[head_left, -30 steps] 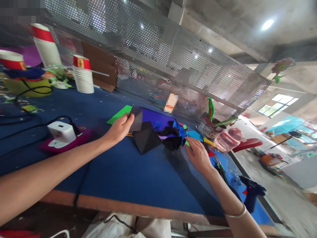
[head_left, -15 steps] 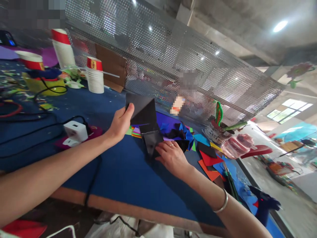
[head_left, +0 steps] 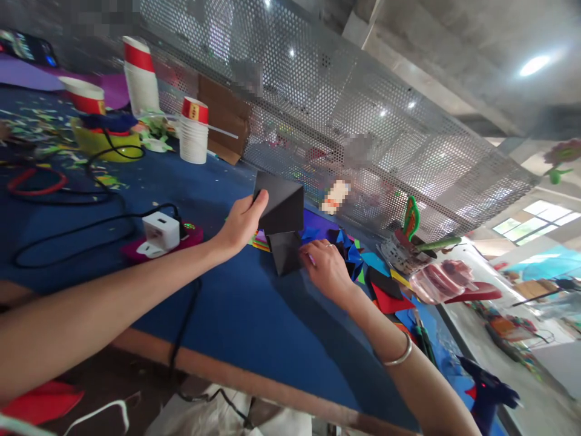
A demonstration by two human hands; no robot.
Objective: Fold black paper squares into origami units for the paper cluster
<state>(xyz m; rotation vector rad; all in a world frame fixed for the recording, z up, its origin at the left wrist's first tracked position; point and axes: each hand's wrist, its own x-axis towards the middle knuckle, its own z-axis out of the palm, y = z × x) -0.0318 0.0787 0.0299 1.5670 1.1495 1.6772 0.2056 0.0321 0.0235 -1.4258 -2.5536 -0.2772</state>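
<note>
My left hand (head_left: 242, 225) is closed on the left edge of a square of black paper (head_left: 282, 203), thumb on its near face. A diagonal line divides the sheet into a lighter and a darker half. Directly below it shows another black paper piece (head_left: 285, 254), narrowing downward; whether the two are joined I cannot tell. My right hand (head_left: 327, 266) has its fingers bent and close together at that lower piece's right edge, seemingly pinching it. Behind the right hand lie blue and black folded papers (head_left: 348, 248), partly hidden.
A white charger (head_left: 161, 230) with black cables stands left of my arm. Stacked paper cups (head_left: 193, 136) are at the back, before a perforated metal screen (head_left: 299, 91). Coloured sheets (head_left: 385, 290) and green-handled scissors (head_left: 423, 339) lie right, near a dark blue figure (head_left: 488, 387).
The view has shifted, so the surroundings sit further right. My right hand has moved up from the lower black paper's bottom part to its right edge. My left hand still holds the square.
</note>
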